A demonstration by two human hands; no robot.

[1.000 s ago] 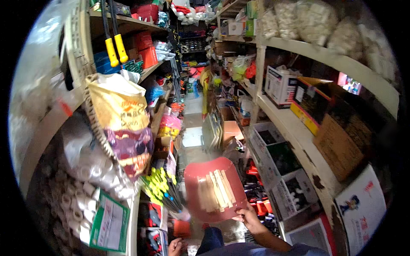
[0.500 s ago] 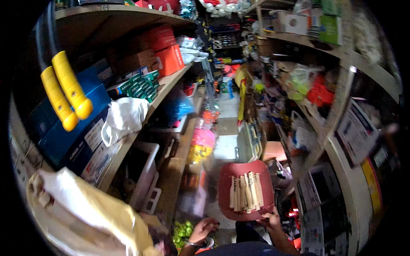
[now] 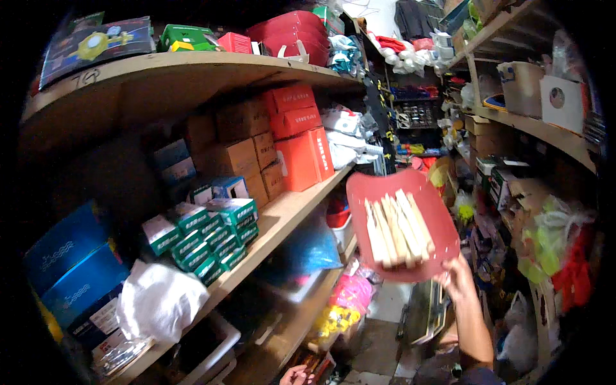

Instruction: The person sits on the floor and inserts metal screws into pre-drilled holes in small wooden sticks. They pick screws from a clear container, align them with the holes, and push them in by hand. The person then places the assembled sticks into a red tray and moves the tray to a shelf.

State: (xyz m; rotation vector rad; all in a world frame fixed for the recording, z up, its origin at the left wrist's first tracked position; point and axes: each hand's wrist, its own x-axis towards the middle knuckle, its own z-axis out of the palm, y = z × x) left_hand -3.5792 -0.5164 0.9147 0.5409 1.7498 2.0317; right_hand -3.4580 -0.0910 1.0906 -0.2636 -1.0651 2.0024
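My right hand [image 3: 457, 277] is closed on the lower right rim of a dark red shallow tray [image 3: 443, 237], held up and tilted toward me above the aisle. Several pale wooden sticks [image 3: 398, 231], shaped like short tool handles, lie side by side in it. At the bottom edge my left hand [image 3: 297, 375] shows only in part, low beside the lower shelf. Its fingers look loosely bent and apart, with nothing seen in them.
Along the left shelf stand green-and-white small boxes [image 3: 199, 240], orange-red boxes [image 3: 301, 157] and a white cloth bag [image 3: 160, 301]. Dark red stacked pieces [image 3: 292, 35] sit on the top shelf. Loaded shelves [image 3: 539, 128] line the narrow aisle's right side.
My right hand has raised the tray with the sticks up and toward the left shelves. The view has turned left and up. My left hand now sits at the bottom edge.
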